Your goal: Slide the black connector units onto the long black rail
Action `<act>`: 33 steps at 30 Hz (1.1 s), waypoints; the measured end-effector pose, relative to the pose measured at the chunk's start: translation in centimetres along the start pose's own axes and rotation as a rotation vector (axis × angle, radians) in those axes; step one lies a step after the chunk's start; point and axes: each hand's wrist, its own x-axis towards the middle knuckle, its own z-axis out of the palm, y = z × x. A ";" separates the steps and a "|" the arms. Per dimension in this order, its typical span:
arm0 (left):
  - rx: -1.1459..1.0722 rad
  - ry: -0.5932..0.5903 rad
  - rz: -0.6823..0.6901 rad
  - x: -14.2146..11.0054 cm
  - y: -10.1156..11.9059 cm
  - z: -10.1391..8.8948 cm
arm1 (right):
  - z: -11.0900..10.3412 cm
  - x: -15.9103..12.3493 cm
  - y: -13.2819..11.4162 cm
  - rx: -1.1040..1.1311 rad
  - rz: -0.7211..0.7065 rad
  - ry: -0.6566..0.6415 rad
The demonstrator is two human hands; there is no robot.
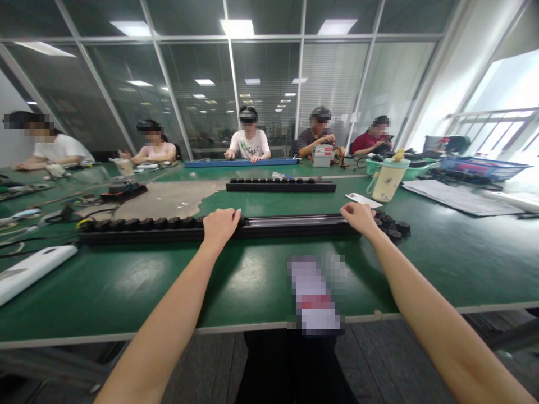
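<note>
Head view: long black rail with round black knobs (295, 225), lying lengthwise mid-surface on the green-topped desk (126, 336), parallel to its near edge, with bare left hand (221, 227) and bare right hand (359, 219) palm-down, well apart, fingers curled over the rail, grip firmness indeterminable.

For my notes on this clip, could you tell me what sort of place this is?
Probably an assembly workshop: a long green workbench, a black bar studded with round fittings, and a seated co-worker in a white T-shirt across it.
</note>
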 end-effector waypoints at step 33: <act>-0.036 -0.016 -0.001 0.0 0.4 -0.2 | 0.9 0.1 0.2 -0.067 -0.057 -0.091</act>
